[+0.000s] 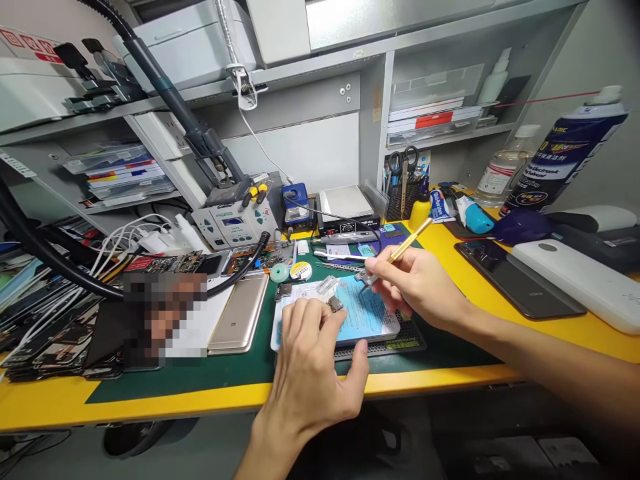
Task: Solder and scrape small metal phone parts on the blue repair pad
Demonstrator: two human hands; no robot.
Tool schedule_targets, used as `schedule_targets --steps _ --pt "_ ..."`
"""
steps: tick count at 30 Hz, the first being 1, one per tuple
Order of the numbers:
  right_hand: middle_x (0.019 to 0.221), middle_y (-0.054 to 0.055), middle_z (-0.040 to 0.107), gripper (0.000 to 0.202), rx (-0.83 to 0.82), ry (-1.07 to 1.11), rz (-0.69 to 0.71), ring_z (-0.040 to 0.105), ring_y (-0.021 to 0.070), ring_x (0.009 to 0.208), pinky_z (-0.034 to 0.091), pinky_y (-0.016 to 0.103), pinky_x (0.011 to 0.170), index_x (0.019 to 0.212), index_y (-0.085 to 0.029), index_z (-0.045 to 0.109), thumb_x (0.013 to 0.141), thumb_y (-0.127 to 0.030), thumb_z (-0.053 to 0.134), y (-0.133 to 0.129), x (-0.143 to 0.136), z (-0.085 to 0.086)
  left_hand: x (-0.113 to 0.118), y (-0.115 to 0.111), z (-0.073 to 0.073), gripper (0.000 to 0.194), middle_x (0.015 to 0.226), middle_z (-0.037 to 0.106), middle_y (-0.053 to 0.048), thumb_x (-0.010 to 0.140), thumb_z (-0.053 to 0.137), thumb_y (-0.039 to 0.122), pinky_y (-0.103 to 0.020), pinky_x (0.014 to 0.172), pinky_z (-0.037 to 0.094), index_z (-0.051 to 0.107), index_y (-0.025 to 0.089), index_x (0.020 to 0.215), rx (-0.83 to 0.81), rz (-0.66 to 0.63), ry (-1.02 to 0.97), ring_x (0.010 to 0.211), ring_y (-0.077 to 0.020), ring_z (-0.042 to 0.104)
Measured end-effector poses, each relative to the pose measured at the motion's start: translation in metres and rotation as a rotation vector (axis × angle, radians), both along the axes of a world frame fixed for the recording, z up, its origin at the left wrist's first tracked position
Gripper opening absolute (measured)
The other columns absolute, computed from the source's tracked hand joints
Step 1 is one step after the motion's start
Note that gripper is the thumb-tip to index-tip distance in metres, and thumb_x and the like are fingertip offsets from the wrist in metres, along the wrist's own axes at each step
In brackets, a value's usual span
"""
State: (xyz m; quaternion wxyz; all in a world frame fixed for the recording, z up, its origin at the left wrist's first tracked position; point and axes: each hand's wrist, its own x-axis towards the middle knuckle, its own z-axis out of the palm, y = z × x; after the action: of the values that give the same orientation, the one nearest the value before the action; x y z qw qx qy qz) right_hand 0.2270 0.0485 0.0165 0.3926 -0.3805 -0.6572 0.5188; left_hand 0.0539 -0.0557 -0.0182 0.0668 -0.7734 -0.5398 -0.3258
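My right hand [407,283] is closed like a pen grip around a slim gold-handled tool [411,240]. Its lower end points down over a pad with a blue and white printed surface [363,313]; what kind of tip it has is not clear. On the near left of that pad rests my left hand [315,363], fingers bent and lying down, thumb held apart. A small metal-covered part [335,304] sits at its index fingertip. A clear label-like piece [327,285] lies just beyond. Below the pad shows a dark perforated plate [413,337].
Left of the pad lies a gold phone [240,313]. Phone boards and cables crowd the far left, under a black flexible hose [245,267]. Behind stand a control box [237,223] and a blue soldering station [295,203]. A dark phone [520,279] and spray can [565,150] are right.
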Motion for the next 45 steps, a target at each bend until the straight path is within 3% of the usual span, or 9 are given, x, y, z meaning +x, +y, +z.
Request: schedule_targets --steps 13,20,24,29,32,36,42,45 --pt "0.046 -0.002 0.059 0.032 -0.006 0.018 -0.004 0.041 0.0081 0.029 0.029 0.021 0.032 0.068 -0.019 0.058 0.089 -0.043 0.063 -0.001 0.001 0.003 0.007 0.001 0.002 0.035 0.082 0.060 -0.013 0.089 0.059 0.035 -0.049 0.082 0.039 0.071 0.006 0.104 0.092 0.003 0.197 0.082 -0.0284 0.051" --pt "0.049 -0.002 0.060 0.033 -0.017 0.060 -0.029 0.044 0.0086 0.031 0.027 0.020 0.030 0.066 -0.019 0.056 0.085 -0.043 0.069 0.002 0.000 0.001 0.003 0.000 0.007 0.040 0.088 0.061 -0.014 0.087 0.063 0.042 -0.051 0.086 0.037 0.073 0.008 0.105 0.039 -0.003 0.066 0.086 -0.0292 0.051" --pt "0.053 -0.001 0.062 0.033 -0.050 0.104 -0.041 0.048 0.0100 0.033 0.028 0.021 0.028 0.068 -0.019 0.056 0.082 -0.044 0.072 0.006 0.000 -0.001 -0.005 -0.003 0.015 0.041 0.089 0.059 -0.010 0.083 0.068 0.036 -0.046 0.085 0.037 0.070 0.012 0.115 -0.010 0.035 -0.203 0.088 -0.0270 0.050" --pt "0.056 0.000 0.062 0.035 -0.102 0.160 -0.036 0.048 0.0090 0.034 0.027 0.020 0.027 0.067 -0.018 0.056 0.084 -0.045 0.070 0.009 0.001 0.000 -0.012 -0.010 0.017 0.027 0.084 0.053 -0.003 0.087 0.062 0.030 -0.032 0.070 0.041 0.071 0.019 0.110 -0.193 0.106 -0.748 0.076 -0.0173 0.049" --pt "0.057 0.000 0.062 0.036 -0.135 0.182 -0.038 0.048 0.0085 0.034 0.027 0.019 0.027 0.066 -0.018 0.055 0.082 -0.045 0.072 0.009 0.002 -0.001 -0.012 -0.013 0.019 0.030 0.066 0.042 0.002 0.089 0.058 0.034 -0.024 0.051 0.031 0.070 0.015 0.108 -0.397 0.090 -1.118 0.056 -0.0105 0.037" --pt "0.054 0.000 0.059 0.038 -0.163 0.193 -0.055 0.049 0.0092 0.035 0.027 0.019 0.027 0.067 -0.018 0.056 0.079 -0.048 0.076 0.010 0.003 -0.004 -0.011 -0.015 0.027 0.030 0.056 0.026 0.008 0.081 0.064 0.033 -0.020 0.043 0.018 0.070 0.011 0.101 -0.579 0.005 -1.499 0.050 -0.0071 0.020" --pt "0.054 0.002 0.055 0.038 -0.186 0.140 -0.057 0.048 0.0078 0.038 0.026 0.021 0.031 0.062 -0.020 0.062 0.083 -0.050 0.072 0.009 0.000 0.005 -0.022 -0.031 0.029 0.022 0.053 0.026 0.009 0.075 0.071 0.023 -0.016 0.039 0.014 0.071 0.010 0.094 -0.630 -0.092 -1.836 0.048 -0.0048 0.014" --pt "0.056 0.007 0.059 0.031 -0.172 0.091 -0.051 0.053 0.0088 0.041 0.029 0.026 0.035 0.064 -0.019 0.067 0.084 -0.042 0.074 0.021 0.018 -0.013 -0.040 -0.054 0.017 0.020 0.053 0.028 0.009 0.075 0.073 0.018 -0.015 0.037 0.015 0.070 0.008 0.093 -0.561 -0.057 -1.950 0.047 -0.0038 0.016"
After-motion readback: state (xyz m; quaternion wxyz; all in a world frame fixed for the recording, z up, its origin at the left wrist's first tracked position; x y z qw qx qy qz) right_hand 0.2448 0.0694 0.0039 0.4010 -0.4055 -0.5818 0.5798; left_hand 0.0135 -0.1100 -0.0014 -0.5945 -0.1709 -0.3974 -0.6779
